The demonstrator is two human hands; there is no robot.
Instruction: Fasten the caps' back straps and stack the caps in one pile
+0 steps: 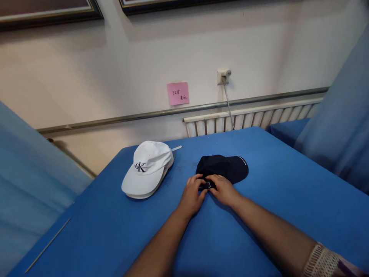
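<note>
A dark navy cap lies on the blue table, its brim pointing right and away. My left hand and my right hand meet at the cap's near edge, fingers pinched on its back strap and small buckle. A stack of white caps with a black logo on the top one rests to the left, apart from both hands.
A wall with a pink sticky note, a socket with a white cable and a radiator stands behind the table. Blue padded seats flank the table left and right.
</note>
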